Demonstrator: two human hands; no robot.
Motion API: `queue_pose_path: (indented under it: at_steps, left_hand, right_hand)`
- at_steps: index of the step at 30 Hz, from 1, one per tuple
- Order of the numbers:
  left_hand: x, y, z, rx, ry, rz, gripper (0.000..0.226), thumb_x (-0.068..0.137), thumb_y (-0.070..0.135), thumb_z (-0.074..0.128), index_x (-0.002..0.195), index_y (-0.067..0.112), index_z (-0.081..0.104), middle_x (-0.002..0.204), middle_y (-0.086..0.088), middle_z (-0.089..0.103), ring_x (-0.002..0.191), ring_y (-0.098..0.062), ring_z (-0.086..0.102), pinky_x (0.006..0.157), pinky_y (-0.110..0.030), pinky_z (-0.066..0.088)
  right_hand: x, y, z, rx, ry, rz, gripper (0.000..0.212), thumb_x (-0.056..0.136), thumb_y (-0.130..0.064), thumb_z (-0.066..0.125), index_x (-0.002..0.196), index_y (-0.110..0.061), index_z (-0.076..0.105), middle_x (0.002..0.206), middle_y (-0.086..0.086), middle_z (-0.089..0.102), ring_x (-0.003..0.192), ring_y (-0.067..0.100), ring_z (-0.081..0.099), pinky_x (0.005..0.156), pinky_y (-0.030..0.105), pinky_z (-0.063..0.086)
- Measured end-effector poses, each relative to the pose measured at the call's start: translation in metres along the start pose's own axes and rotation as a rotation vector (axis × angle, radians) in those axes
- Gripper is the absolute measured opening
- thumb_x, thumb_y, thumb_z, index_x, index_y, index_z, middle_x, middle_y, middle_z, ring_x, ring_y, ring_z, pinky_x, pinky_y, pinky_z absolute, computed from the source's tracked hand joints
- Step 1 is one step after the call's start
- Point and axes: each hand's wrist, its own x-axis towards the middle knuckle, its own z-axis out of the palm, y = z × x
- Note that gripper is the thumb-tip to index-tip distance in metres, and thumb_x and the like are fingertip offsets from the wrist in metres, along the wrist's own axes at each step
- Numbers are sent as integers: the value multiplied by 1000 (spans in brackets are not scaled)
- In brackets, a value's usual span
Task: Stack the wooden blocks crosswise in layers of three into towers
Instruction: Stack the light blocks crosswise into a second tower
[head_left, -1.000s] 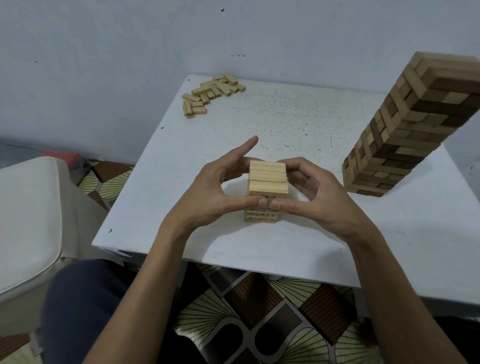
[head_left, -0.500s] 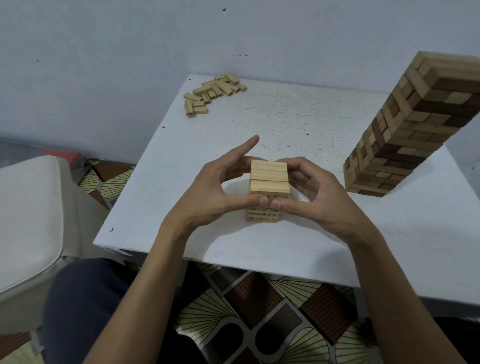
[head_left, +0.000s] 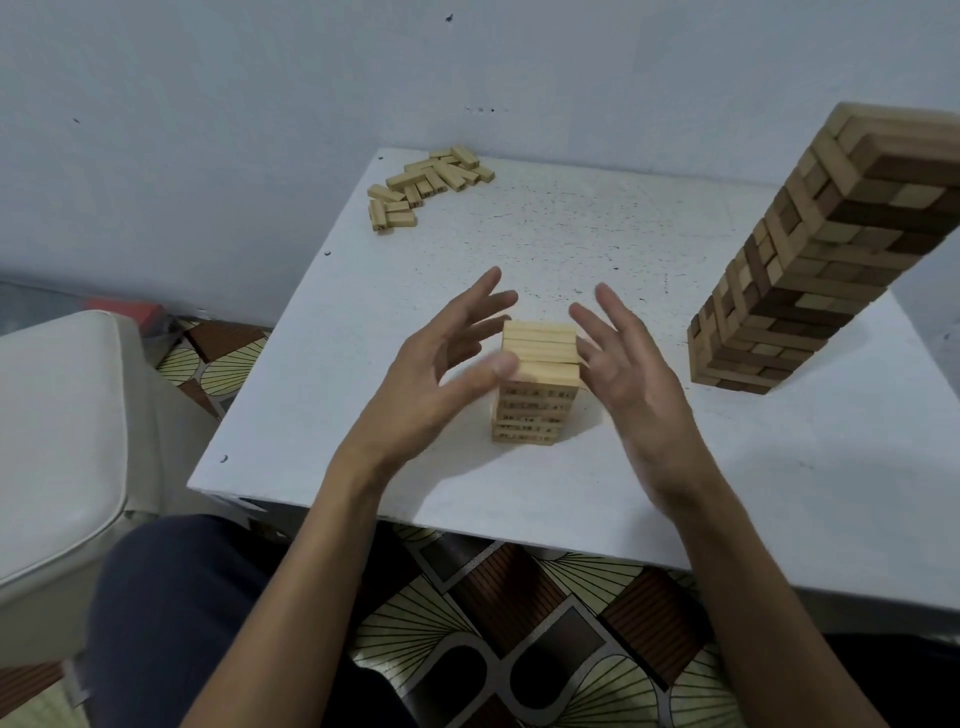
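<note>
— Where did the short tower of pale wooden blocks (head_left: 537, 384) stand?
— On the white square table (head_left: 332, 374), between both hands. Loose pale wooden blocks (head_left: 426, 184) lay well behind it to the left, and the tall two-tone block tower (head_left: 821, 260) stood to its right.
— And the hands?
— The left hand (head_left: 441, 374) and right hand (head_left: 623, 364) were spread wide, holding nothing. For the next layer, I'd lay three blocks crosswise and square the edges gently.

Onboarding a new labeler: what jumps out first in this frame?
The left hand and right hand, both open, flank a short tower at the near middle of the table. A much taller two-tone tower stands at the right edge, and loose blocks lie at the far left corner.
</note>
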Motion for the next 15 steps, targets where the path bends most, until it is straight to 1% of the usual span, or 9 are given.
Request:
queue_pose_path:
  at_steps: [1,2,4,6,9,11,12,14,15]
  left_hand:
    - [-3,0,8,-39,70,-23,89,80,78,51,154,31,32,148,15,49,134,-2,47,114,-38,37]
    - [-7,-2,17,-83,149,-58,87,83,81,41,154,31,32,149,17,48,135,1,45,117,-38,33]
    - [-11,-5,34,-191,262,-145,82,85,79,26,153,35,31,152,20,43,138,5,39,122,-40,25]
    - [-16,-7,49,-261,301,-211,80,84,79,20,153,37,28,155,21,36,142,6,31,124,-39,18]
    - [-20,-14,63,-314,329,-278,91,82,83,19,156,30,26,159,16,32,145,3,27,125,-37,17]
    - [-21,-16,68,-338,318,-280,97,80,90,19,155,30,31,157,10,37,146,-3,30,124,-40,19]
    - [-21,-15,70,-344,299,-258,94,81,89,19,152,30,37,155,6,43,145,-7,33,123,-42,21]
    - [-22,-11,72,-355,273,-208,81,91,79,16,143,28,52,143,2,57,139,-14,45,119,-44,28]
    - [-22,-9,72,-357,278,-197,77,93,74,16,139,27,55,138,3,60,135,-14,49,118,-44,30]
  right_hand:
    - [-4,2,8,40,69,5,95,76,-84,51,155,-39,24,155,-19,38,140,-1,38,120,41,30]
    - [-7,4,16,75,120,19,96,74,-90,44,154,-42,23,155,-21,36,141,-2,35,122,43,26]
    - [-12,8,32,128,173,64,95,69,-97,34,150,-50,22,156,-26,32,143,-5,29,124,43,19]
    - [-15,12,43,179,191,97,93,67,-99,31,147,-53,20,158,-26,28,144,-7,24,124,42,17]
    - [-16,15,53,204,192,103,102,71,-96,32,156,-40,20,160,-19,28,146,-3,24,124,42,19]
    - [-16,16,58,213,186,113,105,72,-95,32,157,-35,20,161,-14,30,147,1,26,123,42,20]
    - [-16,17,60,218,180,114,104,74,-94,31,157,-33,22,161,-12,31,147,3,27,123,44,21]
    - [-16,17,63,218,174,117,101,77,-93,30,157,-32,23,161,-8,31,148,6,26,123,46,20]
    - [-15,18,63,219,179,119,100,78,-92,30,157,-32,23,161,-9,31,148,6,26,123,46,20]
